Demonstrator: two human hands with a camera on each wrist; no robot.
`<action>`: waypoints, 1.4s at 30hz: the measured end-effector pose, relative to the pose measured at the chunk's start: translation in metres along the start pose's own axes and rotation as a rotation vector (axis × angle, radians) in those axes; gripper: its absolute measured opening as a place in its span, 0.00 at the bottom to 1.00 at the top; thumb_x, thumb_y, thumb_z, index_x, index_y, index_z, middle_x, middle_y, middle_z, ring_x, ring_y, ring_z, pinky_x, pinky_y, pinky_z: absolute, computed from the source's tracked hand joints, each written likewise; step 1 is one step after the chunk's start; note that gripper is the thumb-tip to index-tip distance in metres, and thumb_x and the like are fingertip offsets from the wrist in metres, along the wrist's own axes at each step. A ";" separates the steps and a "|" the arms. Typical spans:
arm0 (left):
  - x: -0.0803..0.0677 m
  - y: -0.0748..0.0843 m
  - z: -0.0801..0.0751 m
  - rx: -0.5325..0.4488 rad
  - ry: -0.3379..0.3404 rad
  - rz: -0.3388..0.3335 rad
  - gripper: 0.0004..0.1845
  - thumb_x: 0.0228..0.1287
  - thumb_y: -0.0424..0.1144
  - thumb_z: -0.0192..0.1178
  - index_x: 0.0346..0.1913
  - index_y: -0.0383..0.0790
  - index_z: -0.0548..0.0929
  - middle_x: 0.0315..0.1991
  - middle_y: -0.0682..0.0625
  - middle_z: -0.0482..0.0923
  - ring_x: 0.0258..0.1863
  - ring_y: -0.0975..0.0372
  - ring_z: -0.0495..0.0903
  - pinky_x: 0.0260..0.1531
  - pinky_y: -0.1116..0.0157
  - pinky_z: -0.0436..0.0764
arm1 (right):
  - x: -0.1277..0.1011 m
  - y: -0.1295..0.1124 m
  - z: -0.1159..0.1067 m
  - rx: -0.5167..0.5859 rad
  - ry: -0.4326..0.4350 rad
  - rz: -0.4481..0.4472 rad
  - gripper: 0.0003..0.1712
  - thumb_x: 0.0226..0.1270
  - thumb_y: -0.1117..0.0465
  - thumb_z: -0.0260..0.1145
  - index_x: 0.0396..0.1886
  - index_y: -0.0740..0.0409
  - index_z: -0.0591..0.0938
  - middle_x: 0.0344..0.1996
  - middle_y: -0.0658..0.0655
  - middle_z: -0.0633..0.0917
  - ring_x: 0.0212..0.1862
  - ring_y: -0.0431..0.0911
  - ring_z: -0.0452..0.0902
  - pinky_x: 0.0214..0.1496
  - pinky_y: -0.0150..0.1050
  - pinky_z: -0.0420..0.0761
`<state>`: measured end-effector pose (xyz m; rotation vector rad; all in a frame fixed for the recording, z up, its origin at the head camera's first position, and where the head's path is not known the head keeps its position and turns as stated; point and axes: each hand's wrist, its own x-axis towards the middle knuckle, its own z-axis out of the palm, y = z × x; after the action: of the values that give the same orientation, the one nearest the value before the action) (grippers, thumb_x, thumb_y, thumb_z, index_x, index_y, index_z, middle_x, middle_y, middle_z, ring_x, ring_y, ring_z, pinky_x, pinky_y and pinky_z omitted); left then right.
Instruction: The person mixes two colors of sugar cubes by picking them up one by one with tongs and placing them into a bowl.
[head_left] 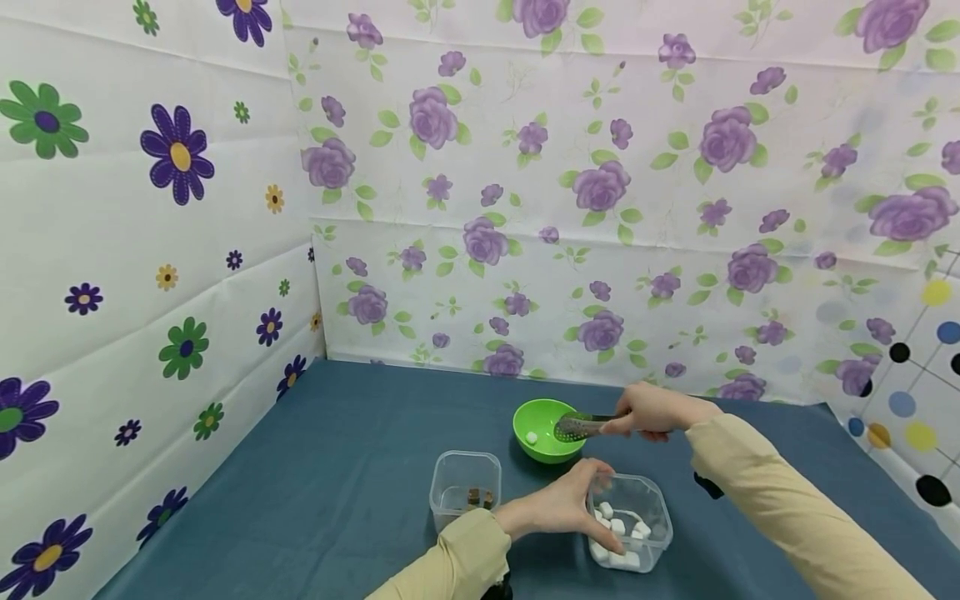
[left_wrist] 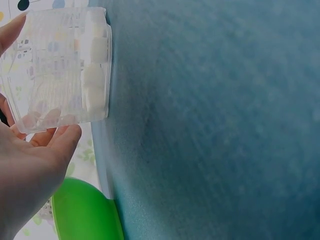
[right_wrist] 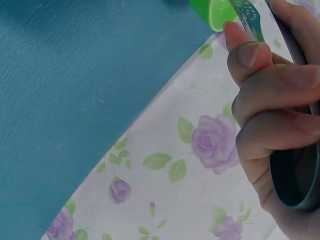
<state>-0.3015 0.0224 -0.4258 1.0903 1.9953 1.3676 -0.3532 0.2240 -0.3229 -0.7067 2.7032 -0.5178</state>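
My left hand [head_left: 555,504] grips a clear plastic container [head_left: 657,543] by its sides, thumb on the near side and fingers at the far one. Inside lie several white, marshmallow-like pieces [head_left: 618,527]. My right hand [head_left: 651,410] holds metal tongs [head_left: 576,427], its fingers wrapped around the arms in the right wrist view. The tongs' perforated head is over the inside of a green bowl [head_left: 551,455]. One small white piece [head_left: 532,437] sits in that bowl, left of the tongs. Nothing shows between the tongs' tips from here.
A second clear container [head_left: 465,468] with a few brown cubes [head_left: 474,497] stands left of my left hand, partly hidden by the sleeve. All of it is on a blue-covered table [head_left: 375,433]. Flower-patterned sheets [head_left: 480,242] hang behind and at the left.
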 end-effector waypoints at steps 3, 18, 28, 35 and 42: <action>0.001 0.000 0.000 0.005 -0.003 0.005 0.34 0.55 0.32 0.63 0.63 0.43 0.58 0.55 0.54 0.59 0.53 0.65 0.64 0.46 0.67 0.69 | -0.003 0.001 0.000 -0.009 0.006 0.025 0.17 0.60 0.44 0.61 0.26 0.53 0.83 0.04 0.49 0.66 0.06 0.38 0.54 0.11 0.33 0.64; 0.002 0.000 0.000 0.004 0.003 -0.002 0.35 0.55 0.34 0.64 0.63 0.43 0.58 0.54 0.54 0.59 0.53 0.64 0.64 0.45 0.67 0.69 | -0.045 0.003 -0.016 -0.049 0.091 0.039 0.33 0.62 0.37 0.54 0.51 0.62 0.73 0.14 0.50 0.74 0.06 0.39 0.55 0.11 0.37 0.66; 0.000 0.000 0.001 0.007 0.013 0.005 0.37 0.54 0.33 0.65 0.64 0.44 0.57 0.57 0.53 0.57 0.55 0.64 0.63 0.48 0.66 0.68 | -0.087 -0.008 -0.031 -0.063 0.040 0.022 0.40 0.60 0.37 0.56 0.57 0.67 0.72 0.06 0.50 0.70 0.07 0.36 0.57 0.14 0.40 0.73; 0.001 0.000 0.001 0.014 0.006 0.017 0.37 0.54 0.34 0.65 0.64 0.43 0.57 0.58 0.52 0.57 0.56 0.63 0.62 0.48 0.67 0.68 | -0.109 -0.010 -0.034 0.002 -0.083 -0.019 0.21 0.62 0.41 0.56 0.27 0.54 0.77 0.02 0.43 0.62 0.04 0.35 0.52 0.04 0.31 0.63; 0.000 0.000 0.002 0.049 0.030 -0.012 0.39 0.53 0.36 0.67 0.65 0.46 0.56 0.59 0.55 0.56 0.57 0.64 0.61 0.49 0.65 0.68 | -0.111 -0.014 -0.024 0.029 -0.156 -0.076 0.19 0.63 0.43 0.57 0.20 0.49 0.75 0.03 0.42 0.61 0.04 0.34 0.52 0.04 0.29 0.60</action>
<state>-0.3003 0.0235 -0.4264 1.0831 2.0632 1.3428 -0.2632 0.2766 -0.2746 -0.8098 2.5274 -0.4971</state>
